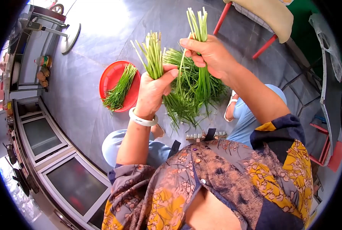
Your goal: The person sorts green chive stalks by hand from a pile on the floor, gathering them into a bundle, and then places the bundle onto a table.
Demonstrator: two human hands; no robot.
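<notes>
My left hand (152, 90), with a white bangle at the wrist, is closed around a bunch of chives (154, 55), pale stem ends up and green leaves hanging below. Higher and to the right, my right hand (213, 53) grips a second bunch of chives (197, 25), also stems up; its thumb and forefinger are pinched near a single pale stalk between the two bunches. Below both hands a loose pile of chives (218, 90) lies on the floor. To the left, a red plate (106, 80) carries another bunch of chives (120, 87) laid slantwise.
Glass-fronted cabinets (42, 136) line the left side. A round stand base (70, 38) rests on the grey floor (88, 46) at upper left. At upper right is a seat with red legs (264, 46). My knees flank the pile.
</notes>
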